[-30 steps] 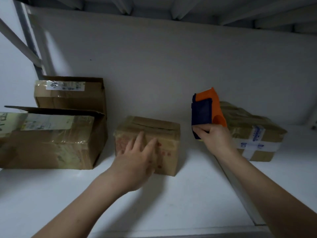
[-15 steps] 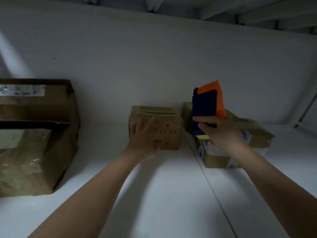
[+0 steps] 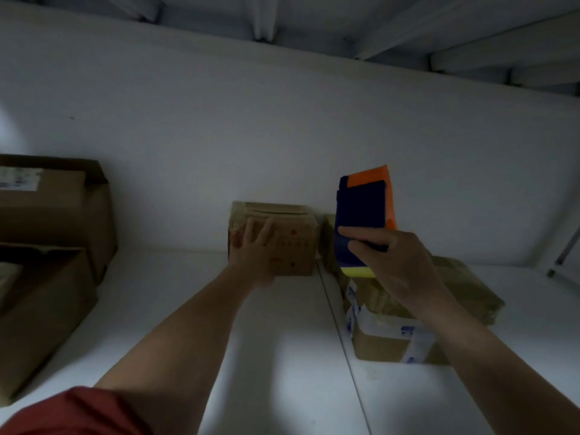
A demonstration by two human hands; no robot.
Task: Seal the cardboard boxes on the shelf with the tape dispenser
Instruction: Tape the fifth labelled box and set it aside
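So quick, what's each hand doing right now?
Left hand: open, flat against the small cardboard box.
Right hand: closed around the tape dispenser.

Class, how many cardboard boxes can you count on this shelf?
4. Two at left, rear box behind front box; small box in the middle, touched by the left hand; taped box at right, partly behind the right hand. Others may be hidden.
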